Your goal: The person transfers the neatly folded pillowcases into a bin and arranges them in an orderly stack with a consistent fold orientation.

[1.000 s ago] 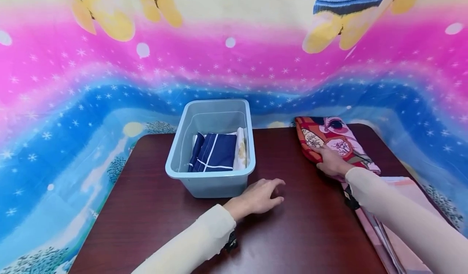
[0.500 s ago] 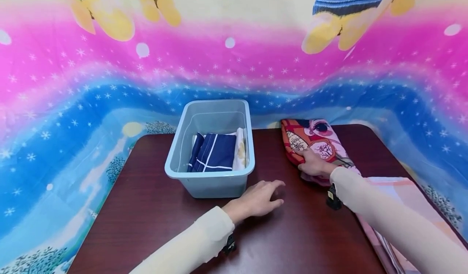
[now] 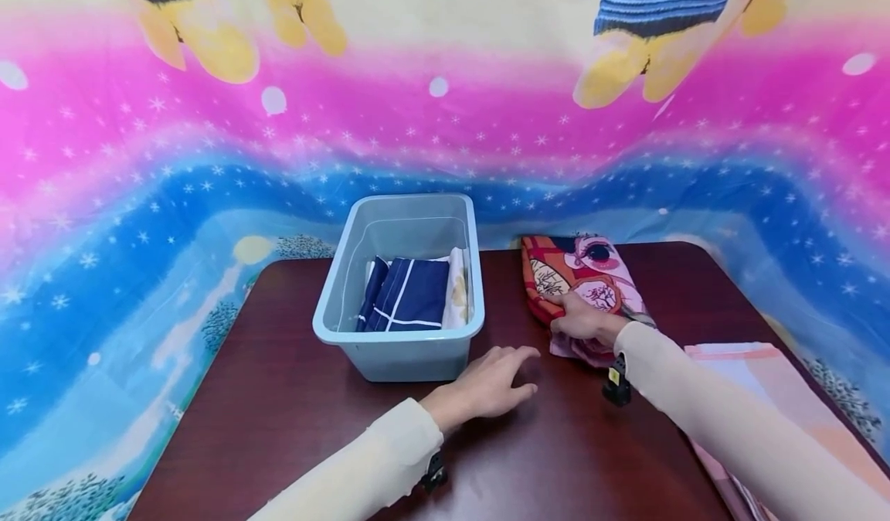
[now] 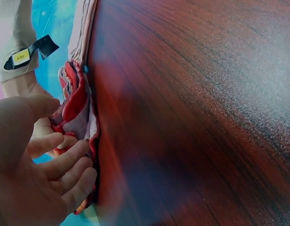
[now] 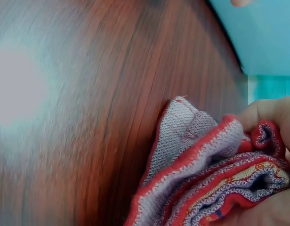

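Observation:
My right hand (image 3: 587, 321) grips the near left edge of a folded red-and-pink patterned cloth (image 3: 605, 262) at the back right of the table. In the right wrist view, the layered knit edges of the cloth (image 5: 182, 183) bunch between thumb and fingers, and one loose flap lies toward the tabletop. Low over the table, in front of the bin, my left hand (image 3: 490, 382) holds nothing, its fingers spread and loosely bent. The left wrist view shows those fingers overlapping the cloth (image 4: 79, 110) behind them.
A grey-blue plastic bin (image 3: 399, 337) stands left of centre with a folded navy checked cloth (image 3: 417, 289) and a white printed cloth (image 3: 456, 297) inside. Folded pale pink fabric (image 3: 751, 374) lies along the right edge of the dark wood table (image 3: 278, 397). A printed curtain (image 3: 445, 142) hangs behind.
My right hand has moved left, bringing the patterned cloth away from the pink fabric and closer to the bin. My left hand has hardly moved.

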Available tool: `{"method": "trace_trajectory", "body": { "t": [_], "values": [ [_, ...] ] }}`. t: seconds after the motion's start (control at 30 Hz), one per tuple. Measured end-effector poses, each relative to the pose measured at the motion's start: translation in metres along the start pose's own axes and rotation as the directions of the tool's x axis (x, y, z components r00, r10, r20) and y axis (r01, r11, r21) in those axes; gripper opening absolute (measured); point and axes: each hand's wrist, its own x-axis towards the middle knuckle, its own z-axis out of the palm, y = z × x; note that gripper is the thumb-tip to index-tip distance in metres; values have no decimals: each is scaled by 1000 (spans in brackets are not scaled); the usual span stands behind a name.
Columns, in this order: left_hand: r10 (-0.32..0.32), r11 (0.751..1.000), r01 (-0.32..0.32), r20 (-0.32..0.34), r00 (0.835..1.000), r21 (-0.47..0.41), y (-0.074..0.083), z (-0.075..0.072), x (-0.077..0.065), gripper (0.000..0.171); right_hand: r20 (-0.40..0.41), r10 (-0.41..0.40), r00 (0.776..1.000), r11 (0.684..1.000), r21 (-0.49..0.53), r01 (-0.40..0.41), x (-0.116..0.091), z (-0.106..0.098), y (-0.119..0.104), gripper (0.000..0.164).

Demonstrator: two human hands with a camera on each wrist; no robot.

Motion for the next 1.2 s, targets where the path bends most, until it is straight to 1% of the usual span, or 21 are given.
{"method": "trace_trajectory", "body": {
  "t": [0.07,0.17,0.3,0.4,0.47,0.53,0.6,0.67,0.73,0.83,0.93,1.03,1.1,1.2],
  "values": [
    [-8,1000,8,-11,1000,-7,-1,0,-1,52,12,-2,1000,1000,-1,2,1,2,-2,76],
    [-14,998,12,-23,1000,-61,-2,1,-1,56,23,-2,1000,1000,-6,3,1,4,-5,75],
    [-39,985,34,-23,999,-169,-4,1,-1,61,35,-5,999,1000,30,4,2,8,-9,75],
    [-76,972,71,-13,997,-223,-3,0,-2,65,55,13,998,996,92,-18,0,13,-15,74],
    [-92,967,86,-15,996,-241,-1,-2,-3,67,70,19,997,992,120,-27,-2,17,-21,73],
    [-105,962,96,-23,994,-255,0,-3,-4,70,94,25,995,984,171,-41,-3,22,-28,71],
    [-114,959,100,-36,993,-264,0,-3,-5,71,108,17,994,979,201,-39,-3,27,-33,69],
    [-119,958,101,-52,991,-270,1,-2,-6,72,115,2,993,978,208,-26,-3,31,-36,67],
    [-128,956,107,-58,990,-274,0,-2,-7,73,123,3,992,975,220,-31,-3,32,-36,65],
    [-128,956,107,-62,990,-272,0,-1,-7,74,143,1,990,971,236,-35,-4,30,-33,63],
    [-131,954,111,-56,990,-278,-1,-2,-6,74,177,18,984,949,307,-73,-5,25,-28,64],
    [-146,951,126,-54,988,-282,-1,-3,-6,72,199,5,980,927,368,-79,-7,18,-22,69],
    [-160,949,137,-59,985,-283,-1,-4,-6,69,202,-18,979,913,402,-66,-9,11,-17,71],
    [-175,948,146,-80,981,-283,-1,-6,-4,68,157,-58,986,919,394,-8,-13,-2,-8,68]
  ]
}}
